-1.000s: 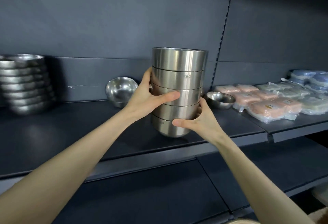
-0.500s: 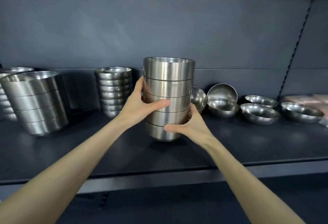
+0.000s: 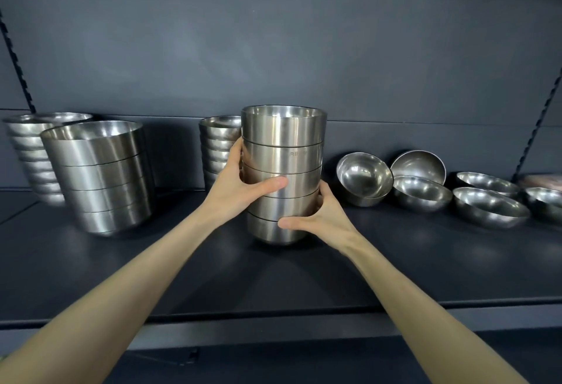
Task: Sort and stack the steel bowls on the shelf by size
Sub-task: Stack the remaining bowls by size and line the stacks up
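Observation:
A tall stack of straight-walled steel bowls sits at the middle of the dark shelf. My left hand grips its left side at mid-height, thumb across the front. Lower down on the right, my right hand holds it with the thumb along the lowest seam. The stack's base is at the shelf surface; whether it touches I cannot tell. A similar, wider stack stands to the left.
Two stacks of ribbed bowls stand at the back, one far left and one behind my left hand. Several loose round bowls lie scattered on the right. The shelf's front edge runs below my forearms.
My view has swung left along the shelf while both hands carried the stack that way. The packaged goods on the right have left the view and the left stacks have come in.

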A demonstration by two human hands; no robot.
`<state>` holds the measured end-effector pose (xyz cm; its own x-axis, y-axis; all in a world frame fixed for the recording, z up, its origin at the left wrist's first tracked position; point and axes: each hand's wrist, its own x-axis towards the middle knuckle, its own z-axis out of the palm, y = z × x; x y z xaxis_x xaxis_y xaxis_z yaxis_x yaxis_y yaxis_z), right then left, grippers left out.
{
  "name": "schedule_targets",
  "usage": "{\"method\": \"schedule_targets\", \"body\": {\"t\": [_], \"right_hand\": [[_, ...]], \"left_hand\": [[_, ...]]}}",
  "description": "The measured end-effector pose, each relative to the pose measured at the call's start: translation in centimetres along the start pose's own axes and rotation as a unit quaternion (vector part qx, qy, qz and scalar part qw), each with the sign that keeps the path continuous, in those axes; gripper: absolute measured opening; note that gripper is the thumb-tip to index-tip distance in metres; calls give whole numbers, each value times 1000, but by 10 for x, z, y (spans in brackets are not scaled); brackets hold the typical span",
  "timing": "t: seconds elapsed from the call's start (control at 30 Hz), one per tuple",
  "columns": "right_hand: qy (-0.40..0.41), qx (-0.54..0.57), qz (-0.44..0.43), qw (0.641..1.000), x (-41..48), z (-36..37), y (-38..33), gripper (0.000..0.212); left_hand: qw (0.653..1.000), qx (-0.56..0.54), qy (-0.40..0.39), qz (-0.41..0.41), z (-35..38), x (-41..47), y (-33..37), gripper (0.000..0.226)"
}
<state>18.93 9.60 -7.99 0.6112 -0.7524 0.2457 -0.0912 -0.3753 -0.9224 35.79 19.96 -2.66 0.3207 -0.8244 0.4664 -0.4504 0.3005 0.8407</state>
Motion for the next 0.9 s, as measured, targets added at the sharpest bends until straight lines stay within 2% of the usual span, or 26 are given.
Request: {"method": "schedule_targets", "body": {"t": [0.3, 0.73, 0.8, 0.9], "right_hand": [[-18, -9, 4, 1000, 7, -3, 3, 120], [-53, -75, 29, 995, 1, -10, -12, 133], [-58, -87, 35, 994, -1, -12, -16, 132], [-64, -119, 41, 990, -7, -20, -23, 123]], "left_hand": [[1000, 0, -10, 0, 1, 5, -5, 113], [1000, -14, -15, -11, 6, -1, 6, 106], [1000, 3, -7, -23, 6, -4, 10, 100], [997, 61, 18, -32, 7, -11, 13, 79]]}}
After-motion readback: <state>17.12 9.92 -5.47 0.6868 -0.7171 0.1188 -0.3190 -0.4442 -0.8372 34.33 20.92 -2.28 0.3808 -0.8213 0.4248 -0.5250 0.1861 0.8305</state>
